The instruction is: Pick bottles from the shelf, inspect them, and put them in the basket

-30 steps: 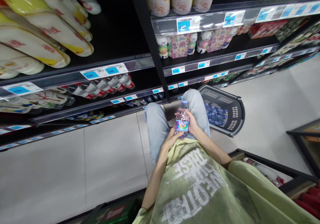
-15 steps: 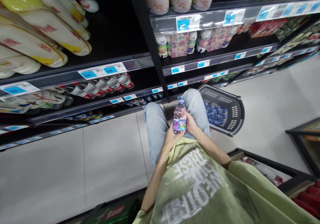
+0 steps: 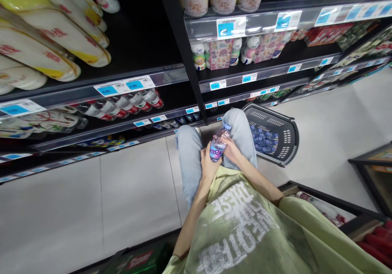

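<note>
Between my knees I hold a small clear water bottle [image 3: 217,146] with a blue cap and a purple and blue label. It tilts, with the cap up and to the right. My left hand [image 3: 209,162] is closed around the lower left side. On the other side, my right hand [image 3: 232,148] grips the bottle near its middle, partly behind it. Right of my knee, a dark grey shopping basket [image 3: 289,123] stands on the floor with several blue-capped bottles [image 3: 263,140] inside.
Shelves [image 3: 171,76] full of drinks run along the front, with red-labelled bottles [image 3: 137,102] low on the left. A black-framed display [image 3: 324,198] stands close behind on the right. A green box [image 3: 137,261] lies behind me on the left. Pale floor tiles [image 3: 134,184] extend left.
The bottle has gone from nearly upright to tilted, its cap leaning right, and its label has turned. My left hand has shifted slightly with it. The basket has not moved.
</note>
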Tool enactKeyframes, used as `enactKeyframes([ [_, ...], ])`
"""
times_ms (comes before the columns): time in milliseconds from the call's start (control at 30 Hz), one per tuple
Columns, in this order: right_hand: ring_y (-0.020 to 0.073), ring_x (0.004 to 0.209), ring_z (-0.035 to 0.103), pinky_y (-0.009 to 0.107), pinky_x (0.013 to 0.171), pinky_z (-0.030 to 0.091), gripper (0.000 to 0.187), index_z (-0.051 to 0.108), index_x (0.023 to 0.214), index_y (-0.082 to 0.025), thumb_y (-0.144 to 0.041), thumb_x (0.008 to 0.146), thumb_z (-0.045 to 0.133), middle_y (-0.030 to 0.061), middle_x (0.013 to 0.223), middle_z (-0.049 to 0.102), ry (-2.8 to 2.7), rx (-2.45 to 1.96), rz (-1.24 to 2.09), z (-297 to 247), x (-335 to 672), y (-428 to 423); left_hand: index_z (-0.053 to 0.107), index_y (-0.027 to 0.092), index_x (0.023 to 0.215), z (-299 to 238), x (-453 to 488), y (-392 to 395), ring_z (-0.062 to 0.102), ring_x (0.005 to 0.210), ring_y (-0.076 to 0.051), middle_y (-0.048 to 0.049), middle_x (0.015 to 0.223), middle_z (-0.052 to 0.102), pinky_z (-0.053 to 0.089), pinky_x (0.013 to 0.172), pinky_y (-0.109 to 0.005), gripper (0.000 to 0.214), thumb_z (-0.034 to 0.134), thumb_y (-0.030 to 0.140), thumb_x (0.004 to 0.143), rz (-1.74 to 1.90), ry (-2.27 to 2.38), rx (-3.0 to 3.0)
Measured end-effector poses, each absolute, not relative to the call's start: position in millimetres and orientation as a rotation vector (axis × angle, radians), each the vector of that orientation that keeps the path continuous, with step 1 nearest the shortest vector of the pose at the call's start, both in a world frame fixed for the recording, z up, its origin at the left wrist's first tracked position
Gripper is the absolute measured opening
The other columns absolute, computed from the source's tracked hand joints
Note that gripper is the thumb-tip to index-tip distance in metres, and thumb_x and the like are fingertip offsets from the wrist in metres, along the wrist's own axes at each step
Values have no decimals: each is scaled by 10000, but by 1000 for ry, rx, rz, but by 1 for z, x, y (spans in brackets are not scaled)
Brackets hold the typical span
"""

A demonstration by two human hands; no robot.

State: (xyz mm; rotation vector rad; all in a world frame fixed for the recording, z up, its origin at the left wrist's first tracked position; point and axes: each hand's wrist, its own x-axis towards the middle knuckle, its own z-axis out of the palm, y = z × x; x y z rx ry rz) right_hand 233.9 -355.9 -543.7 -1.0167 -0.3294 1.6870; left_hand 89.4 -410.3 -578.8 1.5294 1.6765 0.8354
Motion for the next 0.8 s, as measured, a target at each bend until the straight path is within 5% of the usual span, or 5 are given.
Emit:
enactKeyframes([
  [267,260,1014,761,427,1012,616,423,729,1041,-280,-558,787,922,31,1044,809,-487,-1162,1528,-547,227,-362,583,228,1579,-578,90,-409,720,1235,-327,-136,1369,626,636,1088,-463,884,822,105,736,823,1724,1556],
  [467,282,1078,717,446,1065,559,379,771,1053,-266,-488,802,947,54,1101,772,-1322,-1396,1170,-490,265,-385,658,214,1426,-576,85,-407,681,1298,-323,-130,1371,666,589,1183,-483,746,824,115,706,859,1485,1649],
  [800,263,817,742,425,849,601,242,880,1006,-278,-483,883,839,66,951,829,-1375,-1478,1009,-463,283,-412,685,208,1387,-570,67,-413,684,1264,-348,-156,1353,628,581,1156,-518,644,823,234,758,997,1567,1747],
])
